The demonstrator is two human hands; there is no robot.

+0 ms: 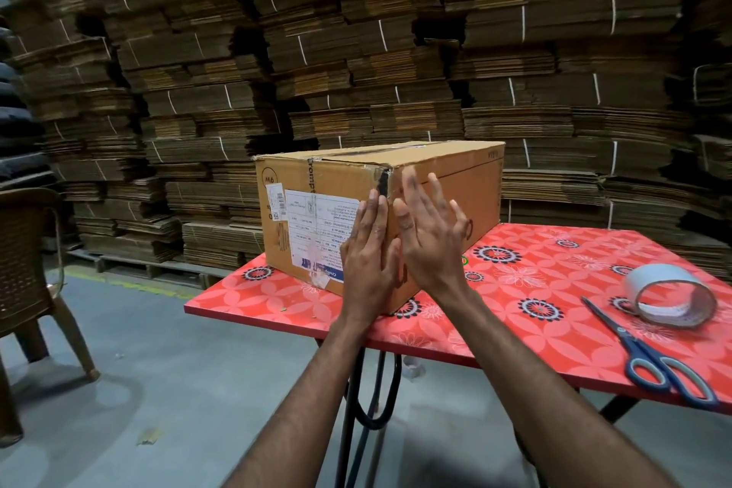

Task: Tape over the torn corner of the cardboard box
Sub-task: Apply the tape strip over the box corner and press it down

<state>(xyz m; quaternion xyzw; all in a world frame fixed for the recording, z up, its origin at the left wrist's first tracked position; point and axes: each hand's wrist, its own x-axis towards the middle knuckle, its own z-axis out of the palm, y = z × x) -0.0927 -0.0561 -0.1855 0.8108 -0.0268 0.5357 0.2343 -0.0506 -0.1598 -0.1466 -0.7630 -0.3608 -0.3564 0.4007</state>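
A brown cardboard box (447, 178) with a white shipping label stands on the red patterned table (534, 281), one vertical corner edge facing me. Near the top of that edge the torn corner (383, 180) shows as a dark gap. My left hand (368, 254) lies flat on the labelled face just left of the edge, fingers together and pointing up. My right hand (429, 226) rests flat on the face right of the edge with fingers spread. Neither hand holds anything. A roll of tape (669, 295) lies on its side at the table's right, with blue-handled scissors (649, 353) in front of it.
Tall stacks of bundled flat cardboard (356, 51) fill the whole background behind the table. A brown plastic chair (27, 261) stands on the grey floor at the left. The table's near edge and black metal legs (356, 400) are below my forearms.
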